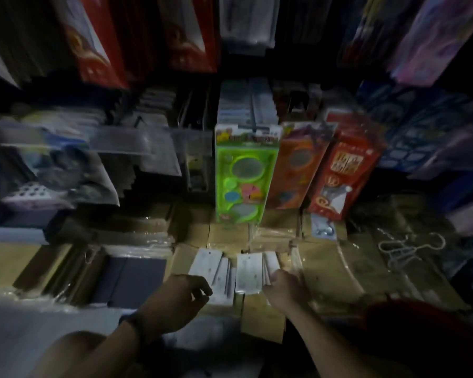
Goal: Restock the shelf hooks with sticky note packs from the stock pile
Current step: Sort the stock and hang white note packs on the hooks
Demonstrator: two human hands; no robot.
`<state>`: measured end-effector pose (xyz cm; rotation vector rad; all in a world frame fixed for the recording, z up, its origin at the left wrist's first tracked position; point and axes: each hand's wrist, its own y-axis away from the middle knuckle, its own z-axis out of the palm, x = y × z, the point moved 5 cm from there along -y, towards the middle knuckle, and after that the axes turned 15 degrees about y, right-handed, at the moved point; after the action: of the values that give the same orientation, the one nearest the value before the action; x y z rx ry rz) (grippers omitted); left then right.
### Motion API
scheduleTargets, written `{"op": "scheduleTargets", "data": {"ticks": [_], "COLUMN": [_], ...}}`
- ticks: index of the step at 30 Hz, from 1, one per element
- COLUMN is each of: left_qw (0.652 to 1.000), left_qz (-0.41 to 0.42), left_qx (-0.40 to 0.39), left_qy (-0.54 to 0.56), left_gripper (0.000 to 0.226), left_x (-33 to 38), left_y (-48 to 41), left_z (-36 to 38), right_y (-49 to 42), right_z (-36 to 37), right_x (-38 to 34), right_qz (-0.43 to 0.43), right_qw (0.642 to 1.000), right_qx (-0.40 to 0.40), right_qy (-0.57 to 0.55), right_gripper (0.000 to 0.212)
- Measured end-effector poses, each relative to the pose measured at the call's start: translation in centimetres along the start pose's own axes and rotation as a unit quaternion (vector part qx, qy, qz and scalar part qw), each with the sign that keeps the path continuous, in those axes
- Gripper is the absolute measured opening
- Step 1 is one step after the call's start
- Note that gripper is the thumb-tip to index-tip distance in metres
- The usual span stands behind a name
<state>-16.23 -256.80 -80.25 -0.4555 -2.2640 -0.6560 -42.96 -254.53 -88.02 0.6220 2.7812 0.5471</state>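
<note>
Dim and blurred down here, but both hands are in, well apart from each other. The left hand point(183, 293) has its fingers curled just at the near left corner of the white packs point(230, 271); whether it pinches one I cannot tell. The right hand point(284, 289) is up against the right edge of that same stock, knuckles bent, its grip lost in the blur. So the flat white packs lie between the two hands in two side-by-side piles, resting on brown cardboard boxes point(325, 266). A dark blue cover point(131, 279) lies off to the left. Further back, a green pack point(243, 173) hangs upright above the piles, with an orange pack point(298, 170) just beside it and a red pack point(344, 165) beyond.
</note>
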Motion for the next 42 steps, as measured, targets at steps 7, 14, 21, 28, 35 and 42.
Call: {"op": "scheduleTargets", "data": {"ticks": [7, 14, 21, 28, 35, 42], "left_qw": [0.998, 0.998, 0.996, 0.995, 0.998, 0.932], "left_qz": [-0.034, -0.029, 0.003, -0.001, -0.040, -0.086], "left_qx": [0.017, -0.037, -0.055, -0.065, 0.013, 0.029], "left_qy": [0.043, 0.046, 0.068, 0.081, 0.049, 0.351], "left_gripper": [0.020, 0.019, 0.018, 0.021, 0.019, 0.047], "left_x": [-3.3, -2.3, -0.5, -0.8, -2.2, 0.9], "left_y": [-4.4, -6.4, -6.4, -6.2, -5.9, -4.4], "left_z": [3.6, 5.3, 6.0, 5.6, 4.0, 3.5], "right_y": [-5.3, -6.5, -7.2, -7.4, -8.5, -0.1], "right_z": [7.5, 10.4, 12.0, 11.7, 4.8, -2.6], "right_x": [-0.9, -2.4, -3.2, -3.6, -5.5, -7.4], "right_qz": [0.027, 0.144, 0.214, 0.216, 0.117, -0.045], "right_qw": [1.000, 0.988, 0.968, 0.974, 0.981, 0.968], "right_qx": [0.005, 0.050, 0.074, 0.039, -0.071, -0.064], "right_qy": [0.008, 0.006, 0.112, 0.048, -0.138, -0.238], "right_gripper": [0.030, 0.076, 0.114, 0.100, 0.026, 0.017]}}
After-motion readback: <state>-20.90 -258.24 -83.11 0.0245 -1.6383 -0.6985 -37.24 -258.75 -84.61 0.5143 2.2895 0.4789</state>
